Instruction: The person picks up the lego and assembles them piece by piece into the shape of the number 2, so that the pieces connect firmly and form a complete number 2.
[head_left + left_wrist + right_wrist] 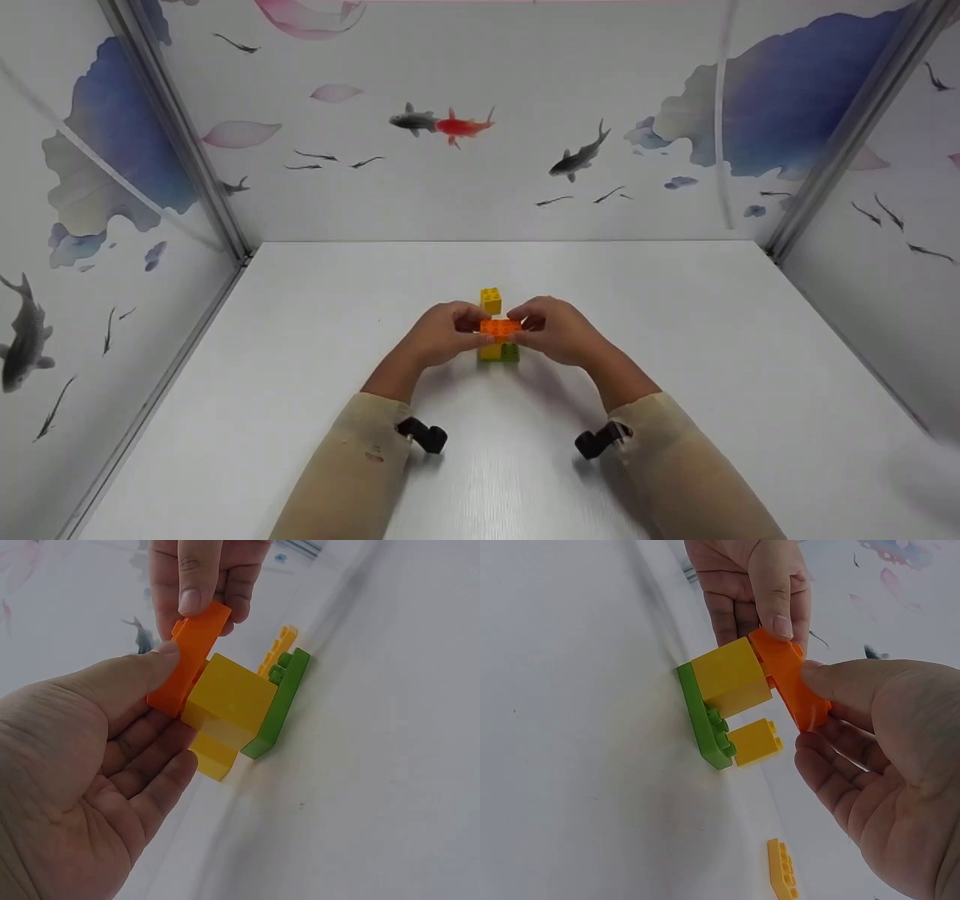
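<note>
While pinched betw. left hand [442, 337] & right hand [559, 331], orange brick [499, 327] tops yellow block [229, 701].

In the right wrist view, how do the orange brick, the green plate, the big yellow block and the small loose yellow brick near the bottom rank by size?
1. big yellow block
2. orange brick and green plate: they look alike, and the orange one is partly hidden by fingers, so no ranking.
3. small loose yellow brick, smallest.
</note>
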Demonstrator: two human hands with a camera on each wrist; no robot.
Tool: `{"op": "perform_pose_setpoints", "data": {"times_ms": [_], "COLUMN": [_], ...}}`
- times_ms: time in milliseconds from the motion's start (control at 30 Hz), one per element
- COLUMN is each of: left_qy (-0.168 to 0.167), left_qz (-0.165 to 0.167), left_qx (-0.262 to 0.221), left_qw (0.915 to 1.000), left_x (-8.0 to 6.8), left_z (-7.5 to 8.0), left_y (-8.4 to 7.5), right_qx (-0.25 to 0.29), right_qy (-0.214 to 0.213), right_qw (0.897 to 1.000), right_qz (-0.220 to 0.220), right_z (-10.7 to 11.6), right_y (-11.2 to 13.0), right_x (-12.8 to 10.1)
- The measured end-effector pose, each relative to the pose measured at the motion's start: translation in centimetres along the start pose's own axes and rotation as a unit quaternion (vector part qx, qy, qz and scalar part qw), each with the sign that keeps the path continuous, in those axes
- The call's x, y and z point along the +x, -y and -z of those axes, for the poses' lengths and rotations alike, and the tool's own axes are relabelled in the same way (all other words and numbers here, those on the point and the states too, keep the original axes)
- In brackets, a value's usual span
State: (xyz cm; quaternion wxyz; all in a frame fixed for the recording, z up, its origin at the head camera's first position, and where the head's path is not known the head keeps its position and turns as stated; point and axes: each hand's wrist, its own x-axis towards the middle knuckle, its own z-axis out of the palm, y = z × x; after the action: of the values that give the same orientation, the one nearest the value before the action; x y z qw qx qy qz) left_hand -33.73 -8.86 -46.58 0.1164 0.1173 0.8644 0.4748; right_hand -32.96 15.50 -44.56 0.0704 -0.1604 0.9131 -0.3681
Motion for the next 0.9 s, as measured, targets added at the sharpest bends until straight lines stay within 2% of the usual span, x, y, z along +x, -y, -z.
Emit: {"op": "perform_pose_setpoints", "data": {"times_ms": [167,900], "left_qy": [-0.004,-0.007], "left_qz": [0.014,0.031], "left_qx": [0.001,0.013], "left_qw": [0.9999,0.9994], "left_x": [0.02,0.12], "left_z": [-0.04,-0.26], "left_y": [-0.08,-0.34], "right_qx": [0.000,0.000], "right_qy": [0.003,0.009], "right_qw": [1.000,1.000], "right_qz": [-0.005,-0.015], "right_z": [0.06,-0.18], "right_y": [-0.02,-0.48], "right_x": [0.03,0.27]}}
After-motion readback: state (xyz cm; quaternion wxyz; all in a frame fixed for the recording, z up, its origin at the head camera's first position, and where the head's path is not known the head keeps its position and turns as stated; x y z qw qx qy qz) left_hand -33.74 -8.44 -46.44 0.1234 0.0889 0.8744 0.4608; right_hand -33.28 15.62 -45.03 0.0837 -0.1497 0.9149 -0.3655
